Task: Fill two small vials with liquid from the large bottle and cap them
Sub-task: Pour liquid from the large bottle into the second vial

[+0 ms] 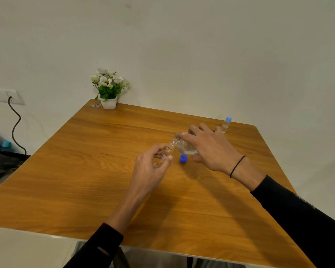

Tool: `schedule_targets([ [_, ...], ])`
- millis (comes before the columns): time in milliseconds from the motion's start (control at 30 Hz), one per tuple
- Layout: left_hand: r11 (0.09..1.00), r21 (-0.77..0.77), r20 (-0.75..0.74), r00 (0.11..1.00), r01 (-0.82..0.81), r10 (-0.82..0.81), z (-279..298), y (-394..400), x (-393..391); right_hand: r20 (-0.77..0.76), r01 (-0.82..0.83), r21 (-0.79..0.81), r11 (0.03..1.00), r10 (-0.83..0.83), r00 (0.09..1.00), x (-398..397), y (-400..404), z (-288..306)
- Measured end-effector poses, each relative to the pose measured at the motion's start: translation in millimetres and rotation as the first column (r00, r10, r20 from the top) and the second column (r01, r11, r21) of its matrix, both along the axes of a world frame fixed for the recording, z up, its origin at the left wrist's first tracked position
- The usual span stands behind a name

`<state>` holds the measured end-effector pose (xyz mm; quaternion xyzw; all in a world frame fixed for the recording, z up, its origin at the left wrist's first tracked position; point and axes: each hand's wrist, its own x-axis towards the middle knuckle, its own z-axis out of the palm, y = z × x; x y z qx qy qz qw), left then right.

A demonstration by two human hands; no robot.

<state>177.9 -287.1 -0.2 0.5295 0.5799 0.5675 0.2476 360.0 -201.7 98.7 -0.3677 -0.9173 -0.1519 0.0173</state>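
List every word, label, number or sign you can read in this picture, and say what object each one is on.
None can be read.
Small vial in the left hand: a blue and red label, too blurred to read.
Sticker on the table by the flower pot: print too small.
Right sleeve: pale lettering, too blurred.

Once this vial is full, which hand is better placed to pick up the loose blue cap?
Right, probably: the blue cap lies just under the right hand; it must first set down the large bottle.
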Motion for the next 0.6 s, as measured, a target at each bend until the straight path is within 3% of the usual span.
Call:
schedule_targets([
  [600, 1.0, -0.008, 0.012, 1.0, -0.001, 0.001, -0.9, -1.8, 0.1, 0.023, -0.002, 0.018, 1.0, 0.002, 1.0, -1.9, -0.9, 1.2],
])
